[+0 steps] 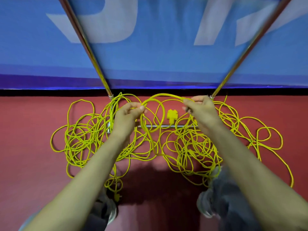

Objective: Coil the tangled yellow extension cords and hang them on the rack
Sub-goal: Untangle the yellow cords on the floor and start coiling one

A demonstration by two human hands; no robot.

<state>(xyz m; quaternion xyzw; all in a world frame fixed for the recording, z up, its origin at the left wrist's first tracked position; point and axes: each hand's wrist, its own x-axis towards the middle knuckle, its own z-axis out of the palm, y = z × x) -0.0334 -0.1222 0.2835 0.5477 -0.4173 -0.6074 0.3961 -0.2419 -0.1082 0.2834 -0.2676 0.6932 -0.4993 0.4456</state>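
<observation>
Spanning the upper half from 10 through 12 to 2 o'clock: a smooth blue banner (150,64) with big pale lettering, blurred.

Filling the lower half from 9 through 6 to 3 o'clock: a flat, matte red floor (25,130).

Sprawled on that floor across the middle band, from 8 to 4 o'clock: the yellow extension cords (83,139), thin round line in dozens of overlapping loops, denser either side of centre, looser toward 9 and 3.

Rising from the tangle's far edge toward 11 and 1 o'clock: the two slim, shiny metal poles of the rack (85,45), splayed apart. Lying flat among the cords near centre: its chrome base bar (176,126).

Reaching in from 7 and 5 o'clock: the bare left forearm (100,157) and right forearm (233,150), stretched forward above the heap.

Just toward 9 of centre: the left hand (128,114), back upward, fingers curled, thumb and fingertips pinching the cord at the crossing of a lifted loop (163,112).

Just toward 3 of centre: the right hand (200,107), fingers bent, thumb and fingertips nipping the same cord at the far end of its arch.

Between the two hands: a blocky yellow socket head (172,115).

Down at 7 o'clock, at the tangle's near tip: a small yellow plug (116,196), prongs showing.
</observation>
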